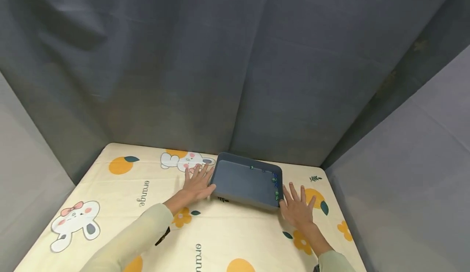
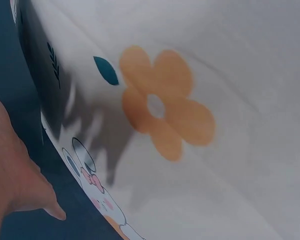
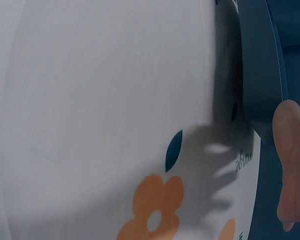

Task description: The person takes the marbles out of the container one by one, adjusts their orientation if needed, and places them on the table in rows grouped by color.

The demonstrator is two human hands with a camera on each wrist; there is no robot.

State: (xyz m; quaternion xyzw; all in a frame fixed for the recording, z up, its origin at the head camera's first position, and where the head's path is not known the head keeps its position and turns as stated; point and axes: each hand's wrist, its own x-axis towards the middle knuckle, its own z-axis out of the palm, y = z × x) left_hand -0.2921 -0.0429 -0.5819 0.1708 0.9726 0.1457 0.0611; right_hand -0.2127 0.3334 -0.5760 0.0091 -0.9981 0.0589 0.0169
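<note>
A shallow dark grey-blue tray [image 1: 238,182] is at the far middle of the table, between my two hands. Several small round green and blue pieces, like beads or marbles [image 1: 276,185], gather along its right inner side, and a green one lies by the back wall. My left hand [image 1: 198,184] touches the tray's left side with straight, spread fingers. On the opposite side, my right hand [image 1: 298,210] presses near the front right corner, fingers fanned out. In the right wrist view, the right thumb [image 3: 290,130] lies against the tray's wall [image 3: 260,65].
A cream tablecloth [image 1: 216,231] printed with rabbits, oranges and flowers covers the table. Dark grey curtain [image 1: 176,68] hangs right behind its far edge. Lighter grey panels [image 1: 411,174] stand at both sides.
</note>
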